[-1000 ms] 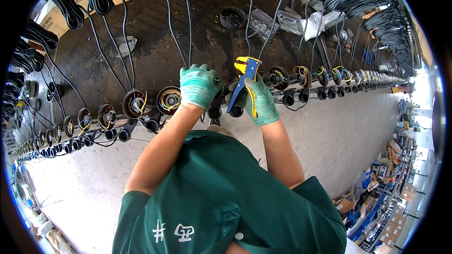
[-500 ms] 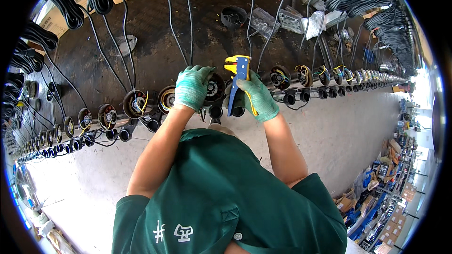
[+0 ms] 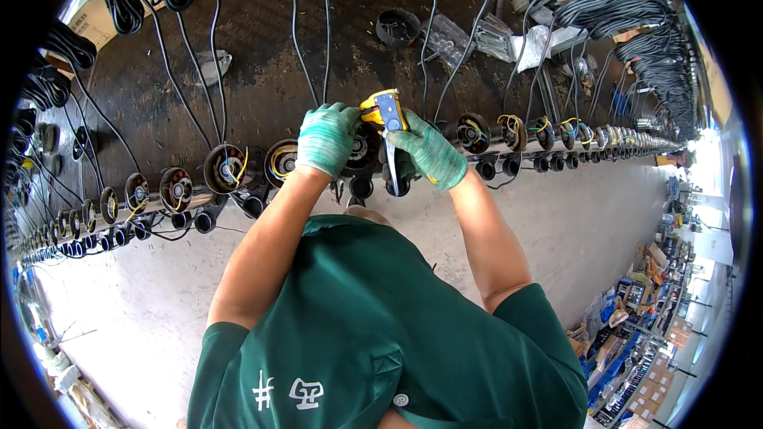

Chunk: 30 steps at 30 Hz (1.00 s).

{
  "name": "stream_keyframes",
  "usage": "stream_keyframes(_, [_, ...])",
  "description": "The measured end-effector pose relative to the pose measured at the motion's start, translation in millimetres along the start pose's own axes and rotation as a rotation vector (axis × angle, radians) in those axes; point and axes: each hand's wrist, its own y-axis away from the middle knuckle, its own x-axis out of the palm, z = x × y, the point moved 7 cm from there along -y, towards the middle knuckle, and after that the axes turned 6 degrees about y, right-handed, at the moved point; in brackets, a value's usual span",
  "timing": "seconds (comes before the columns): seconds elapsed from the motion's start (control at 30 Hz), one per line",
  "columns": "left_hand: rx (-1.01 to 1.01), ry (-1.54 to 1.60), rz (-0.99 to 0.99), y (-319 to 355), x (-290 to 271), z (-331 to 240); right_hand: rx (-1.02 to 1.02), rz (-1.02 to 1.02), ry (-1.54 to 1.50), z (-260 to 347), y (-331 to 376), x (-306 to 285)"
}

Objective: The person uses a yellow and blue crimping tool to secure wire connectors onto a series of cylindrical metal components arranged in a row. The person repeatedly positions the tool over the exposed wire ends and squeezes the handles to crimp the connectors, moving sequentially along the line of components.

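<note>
Between knit-gloved hands, yellow-blue stripping tool (image 3: 385,111)

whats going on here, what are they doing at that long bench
A person in a green shirt and green knit gloves works at a long dark workbench. The right hand grips a yellow-and-blue hand tool, its head pointing at a round black housing that the left hand steadies. A row of similar round housings with coloured wire ends lines the bench's front edge, and black cables run up from them across the bench.
</note>
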Motion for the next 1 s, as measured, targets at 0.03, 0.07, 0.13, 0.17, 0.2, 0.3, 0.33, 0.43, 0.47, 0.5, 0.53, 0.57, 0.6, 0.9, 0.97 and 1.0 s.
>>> stream_keyframes(0.03, [0.010, -0.028, 0.012, 0, 1, -1, -0.020, 0.010, 0.041, -1, -2, -3])
stream_keyframes(0.07, [0.015, -0.031, 0.011, -2, 2, -1, -0.041, 0.018, 0.083, -1, -4, -6])
stream_keyframes(0.13, [0.026, -0.036, 0.011, -3, 4, -1, -0.040, -0.009, 0.159, -6, -7, -12])
stream_keyframes(0.17, [0.023, -0.034, 0.013, -4, 3, -1, -0.040, -0.023, 0.194, -5, -7, -13])
stream_keyframes(0.2, [0.020, -0.031, 0.016, -4, 2, -2, 0.029, -0.029, 0.137, -8, -7, -14])
stream_keyframes(0.3, [-0.006, 0.039, -0.007, -5, 2, 2, 0.156, -0.057, -0.026, -8, -5, -9])
stream_keyframes(0.33, [-0.017, 0.072, -0.019, -5, 3, 4, 0.147, -0.073, -0.074, -8, -4, -7])
stream_keyframes(0.43, [-0.078, 0.232, -0.070, -8, 9, 16, 0.056, -0.118, -0.397, -10, -6, -2])
stream_keyframes(0.47, [-0.076, 0.247, -0.071, -8, 9, 16, 0.015, -0.157, -0.507, -7, -4, 0])
stream_keyframes(0.5, [-0.074, 0.262, -0.070, -7, 9, 16, -0.026, -0.196, -0.618, -6, -3, -1])
stream_keyframes(0.53, [-0.070, 0.278, -0.069, -7, 9, 16, -0.017, -0.141, -0.613, -16, 1, -12])
stream_keyframes(0.57, [-0.093, 0.311, -0.059, -7, 9, 18, -0.026, -0.147, -0.597, -14, 2, -12])
stream_keyframes(0.6, [-0.114, 0.344, -0.048, -8, 9, 20, -0.035, -0.154, -0.582, -11, 6, -11])
stream_keyframes(0.9, [-0.188, 0.711, 0.127, -2, -25, 21, -0.068, -0.217, -0.591, -22, 35, -4])
stream_keyframes(0.97, [-0.038, 0.652, 0.122, 4, -29, 23, -0.086, -0.247, -0.602, -20, 40, -1])
stream_keyframes(1.0, [0.019, 0.620, 0.096, 5, -32, 22, -0.095, -0.261, -0.608, -18, 42, 0])
